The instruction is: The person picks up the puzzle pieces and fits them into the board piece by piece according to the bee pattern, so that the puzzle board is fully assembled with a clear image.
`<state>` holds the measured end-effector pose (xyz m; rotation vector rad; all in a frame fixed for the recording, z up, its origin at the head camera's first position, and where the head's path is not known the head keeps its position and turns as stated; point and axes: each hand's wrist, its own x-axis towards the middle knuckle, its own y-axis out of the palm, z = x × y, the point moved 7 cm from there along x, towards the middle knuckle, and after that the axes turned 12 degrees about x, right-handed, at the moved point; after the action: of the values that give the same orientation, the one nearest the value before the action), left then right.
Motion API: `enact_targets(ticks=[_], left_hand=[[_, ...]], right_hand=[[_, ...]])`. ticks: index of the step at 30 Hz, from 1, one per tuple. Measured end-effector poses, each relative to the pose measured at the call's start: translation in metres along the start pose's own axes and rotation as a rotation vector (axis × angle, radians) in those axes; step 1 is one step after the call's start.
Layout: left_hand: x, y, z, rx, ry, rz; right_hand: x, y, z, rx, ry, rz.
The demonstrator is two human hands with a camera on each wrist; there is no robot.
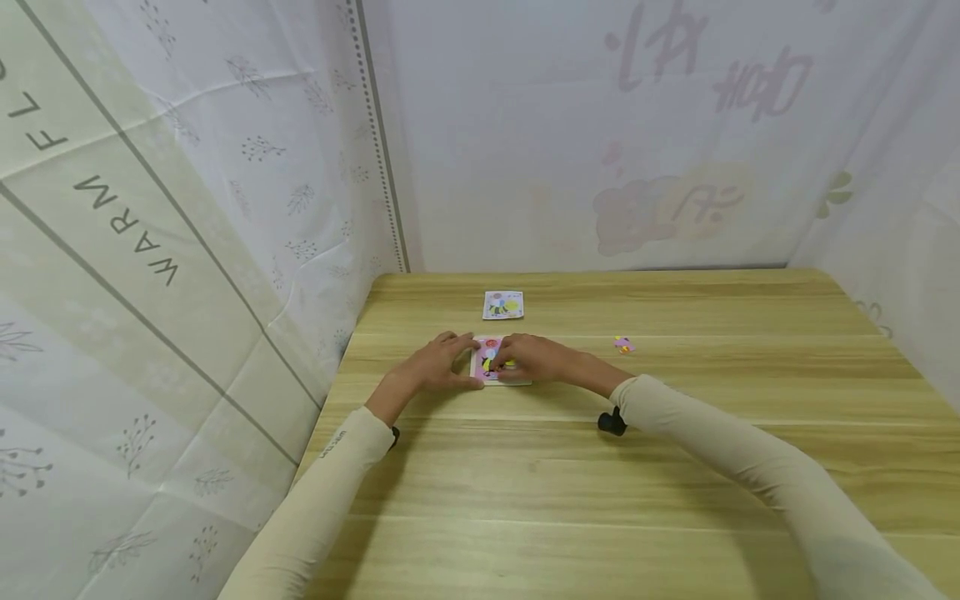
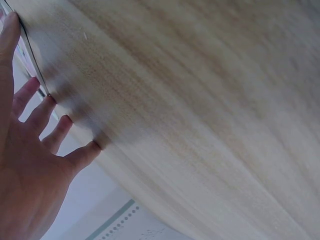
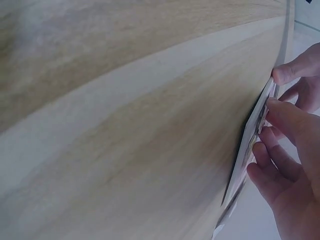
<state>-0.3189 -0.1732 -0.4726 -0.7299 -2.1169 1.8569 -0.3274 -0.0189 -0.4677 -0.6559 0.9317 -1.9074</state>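
Observation:
A small square picture puzzle [image 1: 481, 372] with a pink ground, a yellow bee and a pale border lies on the table. At its left edge is my left hand [image 1: 437, 363]: the thumb touches the near corner, the forefinger the far one. The other fingers of that hand [image 2: 35, 155] are spread, their tips at the tabletop. Over the puzzle's right part, my right hand [image 1: 534, 358] bends its fingers down to the picture. Between thumb and fingertips of the right hand [image 3: 295, 150] a small puzzle piece [image 3: 262, 117] partly shows; the hand covers the rest.
A printed card [image 1: 503, 305] with a similar bee picture lies behind the puzzle. To the right, a few loose pink and yellow pieces [image 1: 624, 344] lie close together. The wooden table [image 1: 525, 483] meets patterned cloth [image 1: 480, 167] at the back and left.

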Motion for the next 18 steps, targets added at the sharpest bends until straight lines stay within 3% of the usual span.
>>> enact_targets(ticks=[18], left_hand=[[0.001,0.0013,0.0006,0.018,-0.007,0.01]], right_hand=[[-0.0061,0.0026,-0.0021,-0.082,0.033,-0.003]])
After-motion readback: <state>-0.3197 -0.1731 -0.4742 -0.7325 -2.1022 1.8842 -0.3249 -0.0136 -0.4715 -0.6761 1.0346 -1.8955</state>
